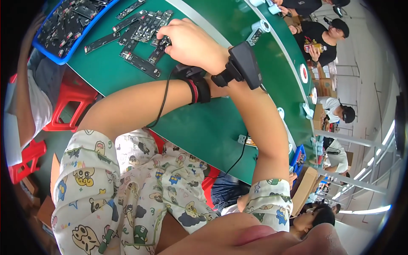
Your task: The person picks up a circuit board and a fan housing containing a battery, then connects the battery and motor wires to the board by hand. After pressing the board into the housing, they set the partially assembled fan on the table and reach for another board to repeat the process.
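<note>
My right hand (193, 44) reaches over a loose pile of narrow black circuit boards (142, 32) on the green table. Its thumb and fingers curl together at the pile's right edge, around a small dark circuit board (165, 41) that is mostly covered. My left forearm crosses beneath my right wrist. Of my left hand (218, 90) only a bit of skin past the wristband shows; its fingers are hidden behind my right arm. A black device is strapped on my right wrist, and a black band with a cable circles my left.
A blue tray (63, 59) full of similar boards stands at the far left table edge. Pale blue fixtures (261, 26) line the table's far side. Red stools (70, 102) stand to the left. Several people sit or stand nearby, and a cardboard box (304, 187) is at the right.
</note>
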### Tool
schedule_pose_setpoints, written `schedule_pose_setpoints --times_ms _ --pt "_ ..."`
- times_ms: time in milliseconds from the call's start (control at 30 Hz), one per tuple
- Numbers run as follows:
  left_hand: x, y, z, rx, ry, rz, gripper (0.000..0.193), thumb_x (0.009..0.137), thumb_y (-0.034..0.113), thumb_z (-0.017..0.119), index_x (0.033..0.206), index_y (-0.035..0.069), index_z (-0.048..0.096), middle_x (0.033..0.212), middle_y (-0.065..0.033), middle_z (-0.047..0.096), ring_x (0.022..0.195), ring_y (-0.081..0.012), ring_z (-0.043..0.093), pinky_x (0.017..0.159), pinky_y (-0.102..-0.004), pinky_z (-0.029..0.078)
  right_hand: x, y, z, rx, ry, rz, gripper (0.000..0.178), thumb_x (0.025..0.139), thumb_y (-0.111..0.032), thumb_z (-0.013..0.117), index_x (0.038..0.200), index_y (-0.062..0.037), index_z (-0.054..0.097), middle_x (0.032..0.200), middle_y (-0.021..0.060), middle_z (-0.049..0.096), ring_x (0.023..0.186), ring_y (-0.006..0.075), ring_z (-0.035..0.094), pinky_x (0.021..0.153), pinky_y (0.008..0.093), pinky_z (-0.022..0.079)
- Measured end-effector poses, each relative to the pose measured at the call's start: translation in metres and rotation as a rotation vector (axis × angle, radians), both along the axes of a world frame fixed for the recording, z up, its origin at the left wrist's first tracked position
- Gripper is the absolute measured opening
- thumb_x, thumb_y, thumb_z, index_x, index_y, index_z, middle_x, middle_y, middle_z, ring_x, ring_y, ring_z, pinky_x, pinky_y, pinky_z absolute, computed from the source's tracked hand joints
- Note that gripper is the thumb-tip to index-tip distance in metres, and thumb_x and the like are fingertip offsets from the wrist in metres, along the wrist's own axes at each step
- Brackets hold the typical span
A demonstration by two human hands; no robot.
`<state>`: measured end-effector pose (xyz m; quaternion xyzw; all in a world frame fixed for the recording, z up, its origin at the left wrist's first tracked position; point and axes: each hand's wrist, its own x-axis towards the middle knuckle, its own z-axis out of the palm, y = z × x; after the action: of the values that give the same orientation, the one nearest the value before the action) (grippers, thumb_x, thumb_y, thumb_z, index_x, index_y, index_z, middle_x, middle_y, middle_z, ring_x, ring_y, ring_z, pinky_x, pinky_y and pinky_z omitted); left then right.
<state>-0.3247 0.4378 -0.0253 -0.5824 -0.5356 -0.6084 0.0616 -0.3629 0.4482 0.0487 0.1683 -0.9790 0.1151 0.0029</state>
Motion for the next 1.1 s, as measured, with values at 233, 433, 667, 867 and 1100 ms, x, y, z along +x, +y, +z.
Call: schedule_pose_setpoints --times_ms 233,433,667,867,1100 --pt "0.011 -0.007 0.003 -0.072 -0.015 0.113 0.041 0.095 0.020 0.065 0.133 0.009 0.053 0.128 -0.0094 0.055 0.119 -0.0265 0.057 0.104 -0.0381 0.043 0.020 -0.002 0.022 0.060 0.045 -0.019 0.022 0.081 -0.010 0.074 0.102 -0.0074 0.070 0.105 0.0098 0.067 0.110 0.0340 0.059 0.093 0.0436 0.050" --pt "0.030 0.002 0.018 0.362 -1.094 -0.554 0.029 0.094 0.023 0.064 0.118 0.006 0.062 0.124 -0.0164 0.056 0.120 -0.0313 0.053 0.105 -0.0446 0.042 0.088 0.008 0.057 -0.250 0.535 -0.244 0.020 0.080 -0.007 0.080 0.091 -0.0043 0.064 0.090 0.0068 0.068 0.077 0.0204 0.066 0.068 0.0350 0.054" --pt "0.013 0.006 0.035 -0.025 -0.564 0.033 0.030 0.099 0.024 0.064 0.121 0.004 0.060 0.115 -0.0093 0.059 0.106 -0.0196 0.058 0.088 -0.0359 0.048 0.177 0.072 0.020 -0.932 0.485 -0.896 0.017 0.090 -0.007 0.077 0.094 -0.0015 0.061 0.074 -0.0008 0.062 0.068 0.0051 0.057 0.058 0.0215 0.044" --pt "0.032 -0.001 0.045 -0.088 -0.535 -0.094 0.028 0.101 0.021 0.064 0.121 0.002 0.059 0.104 -0.0041 0.061 0.094 -0.0116 0.059 0.079 -0.0285 0.049 0.182 0.059 -0.006 -0.504 0.536 -0.842 0.016 0.091 -0.007 0.075 0.097 -0.0019 0.062 0.075 -0.0011 0.063 0.068 0.0077 0.059 0.059 0.0242 0.047" --pt "0.018 0.011 0.054 0.004 -0.664 -0.144 0.029 0.101 0.018 0.064 0.124 0.003 0.054 0.102 -0.0027 0.060 0.092 -0.0099 0.057 0.076 -0.0272 0.049 0.205 0.078 0.015 -0.434 0.589 -0.668 0.015 0.090 -0.002 0.072 0.104 -0.0009 0.067 0.090 0.0033 0.067 0.074 0.0102 0.063 0.064 0.0263 0.050"
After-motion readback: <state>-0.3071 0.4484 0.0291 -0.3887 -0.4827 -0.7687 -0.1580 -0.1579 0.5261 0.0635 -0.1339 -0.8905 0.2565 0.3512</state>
